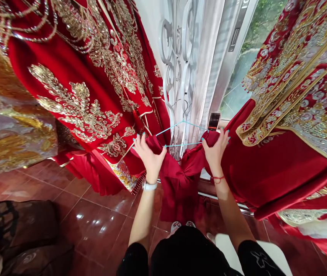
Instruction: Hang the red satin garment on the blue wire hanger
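Observation:
A plain dark red dress [180, 180] hangs in front of me on a thin light-blue wire hanger [183, 145], whose hook points up toward the window grille. My left hand [151, 156], with a white watch on its wrist, grips the dress's shoulder at the hanger's left end, thumb near the lower wire. At the other end, my right hand [215, 151] holds the opposite shoulder between thumb and fingers; a red string bracelet circles that wrist. Between the hands the neckline sags below the wire.
Red gowns with gold embroidery [83, 103] hang at left, and a beaded red-gold garment [290, 96] hangs at right. Ahead stands a white scrolled metal grille [177, 46] beside a window. Brown bags [22, 230] lie on the tiled floor; a white stool [272, 253] stands behind my right arm.

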Demonstrator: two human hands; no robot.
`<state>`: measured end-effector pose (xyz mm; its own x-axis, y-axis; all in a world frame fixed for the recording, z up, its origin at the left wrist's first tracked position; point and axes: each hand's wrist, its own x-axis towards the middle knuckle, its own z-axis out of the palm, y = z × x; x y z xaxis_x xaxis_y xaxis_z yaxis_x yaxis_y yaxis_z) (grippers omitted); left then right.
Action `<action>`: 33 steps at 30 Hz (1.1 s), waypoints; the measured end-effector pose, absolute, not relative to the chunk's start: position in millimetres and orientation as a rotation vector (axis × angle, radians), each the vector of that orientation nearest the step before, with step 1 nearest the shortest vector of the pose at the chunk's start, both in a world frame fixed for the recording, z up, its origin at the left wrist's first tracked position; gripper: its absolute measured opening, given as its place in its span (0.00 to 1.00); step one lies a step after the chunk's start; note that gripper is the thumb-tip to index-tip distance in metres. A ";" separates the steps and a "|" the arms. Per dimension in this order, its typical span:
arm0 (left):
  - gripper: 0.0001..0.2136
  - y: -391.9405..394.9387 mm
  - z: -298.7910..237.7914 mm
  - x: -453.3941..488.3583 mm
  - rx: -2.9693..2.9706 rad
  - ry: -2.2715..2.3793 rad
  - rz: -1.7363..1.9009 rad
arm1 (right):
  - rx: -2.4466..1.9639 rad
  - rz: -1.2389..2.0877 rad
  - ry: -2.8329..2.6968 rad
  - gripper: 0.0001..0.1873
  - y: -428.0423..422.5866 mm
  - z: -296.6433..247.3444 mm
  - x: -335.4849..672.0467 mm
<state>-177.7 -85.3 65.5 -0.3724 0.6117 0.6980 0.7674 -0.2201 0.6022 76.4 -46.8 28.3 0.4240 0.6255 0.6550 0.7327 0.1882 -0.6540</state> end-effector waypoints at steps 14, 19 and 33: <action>0.20 -49.4 81.6 -214.1 -1.966 -1.855 -1.363 | -1.601 -0.078 -1.536 0.20 -13.2 62.7 99.2; 0.19 -48.9 81.5 -210.8 -1.924 -1.847 -1.378 | -1.658 -0.081 -1.548 0.21 -21.1 68.8 100.8; 0.19 -52.7 92.8 -197.4 -1.901 -1.959 -1.107 | -1.910 -0.004 -1.638 0.18 -32.7 98.6 108.3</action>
